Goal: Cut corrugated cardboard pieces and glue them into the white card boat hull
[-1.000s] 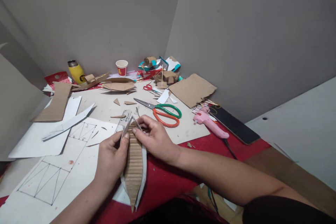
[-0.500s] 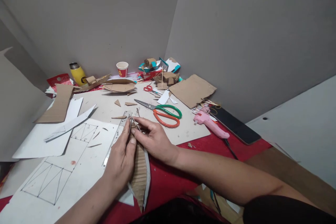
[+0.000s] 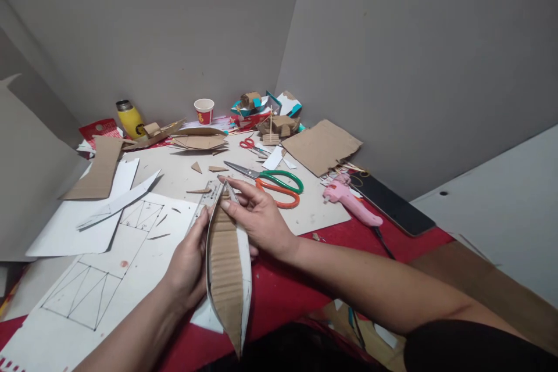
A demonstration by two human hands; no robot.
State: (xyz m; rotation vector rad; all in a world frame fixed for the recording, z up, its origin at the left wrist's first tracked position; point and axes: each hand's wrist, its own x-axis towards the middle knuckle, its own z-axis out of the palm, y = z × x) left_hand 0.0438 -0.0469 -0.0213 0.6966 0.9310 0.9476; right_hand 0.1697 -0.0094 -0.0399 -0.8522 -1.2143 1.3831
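Both of my hands hold a small boat-shaped hull (image 3: 226, 270) made of ribbed brown cardboard with white card sides, its point toward me. My left hand (image 3: 187, 264) grips the hull's left side from outside, fingers curled behind it. My right hand (image 3: 257, 218) pinches the far tip with thumb and fingers, the palm lying along the right side. A clear plastic ruler (image 3: 206, 200) lies on the white sheet just beyond the hull's far tip.
Green and orange scissors (image 3: 272, 183), a pink glue gun (image 3: 353, 203) and a black phone (image 3: 394, 206) lie to the right. White sheets with drawn triangles (image 3: 93, 282) lie left. Cardboard scraps, small red scissors (image 3: 249, 144), a paper cup (image 3: 203, 110) and a yellow bottle (image 3: 129, 118) sit at the back.
The hull has opened up and tilted so its ribbed inside faces me. My left hand slid from over the hull to its left side; my right hand stays at the far tip.
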